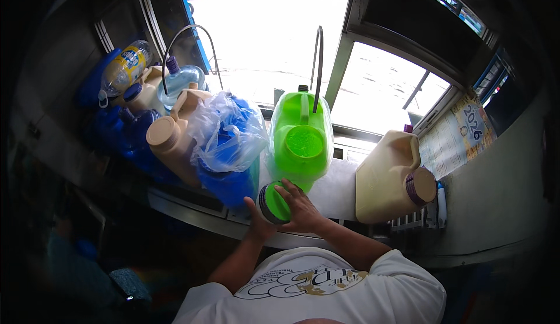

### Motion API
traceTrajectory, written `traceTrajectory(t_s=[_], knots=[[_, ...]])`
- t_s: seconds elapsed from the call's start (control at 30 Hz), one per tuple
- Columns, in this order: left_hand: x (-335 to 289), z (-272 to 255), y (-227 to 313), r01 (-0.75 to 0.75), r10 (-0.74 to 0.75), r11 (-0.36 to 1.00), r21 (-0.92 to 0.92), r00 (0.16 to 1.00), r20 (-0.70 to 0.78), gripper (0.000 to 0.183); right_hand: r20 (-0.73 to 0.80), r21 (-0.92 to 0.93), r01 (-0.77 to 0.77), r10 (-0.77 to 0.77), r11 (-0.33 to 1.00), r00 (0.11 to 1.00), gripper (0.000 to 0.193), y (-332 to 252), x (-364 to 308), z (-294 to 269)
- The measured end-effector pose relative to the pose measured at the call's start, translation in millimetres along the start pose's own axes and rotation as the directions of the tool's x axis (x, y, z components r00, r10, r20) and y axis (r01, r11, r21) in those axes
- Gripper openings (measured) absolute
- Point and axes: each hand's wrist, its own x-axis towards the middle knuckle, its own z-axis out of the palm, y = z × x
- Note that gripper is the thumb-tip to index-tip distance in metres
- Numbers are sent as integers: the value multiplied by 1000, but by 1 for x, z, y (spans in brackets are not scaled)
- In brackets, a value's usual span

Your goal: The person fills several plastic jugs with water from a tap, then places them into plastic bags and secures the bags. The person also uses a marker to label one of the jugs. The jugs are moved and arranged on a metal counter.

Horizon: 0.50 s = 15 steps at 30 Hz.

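The left hand [261, 223] and the right hand [301, 209] hold the green lid [272, 202] between them, the right fingers slightly spread. The lid is just before the green jug [300, 165].

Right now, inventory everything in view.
Green jug: one, green, counter centre
Cream jugs: three, cream, two left, one right
Blue container: one, blue, left centre
Plastic bag: at least one, whitish, left
Light-blue jug: one, blue, left
Clear bottle: one, clear, far left
Dark containers: unclear, blue, far left
Curved tubes: two, dark, upper middle
Printed sheet: one, pale, right
Green lid: one, green, between hands
Shirt: one, white, bottom
Left hand: one, on lid
Right hand: one, on lid
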Motion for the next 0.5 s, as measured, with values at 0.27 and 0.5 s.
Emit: traceTrajectory(t_s=[0.27,0.5], knots=[[1,53,27,54,-43,990,-131,995,87,114,-223,-115,106,-130,988,966,116,-47,-7,-45],[76,100,82,-327,205,140,935,933,295,96,-474,269,63,75,961,877,116,7,-58,-90]])
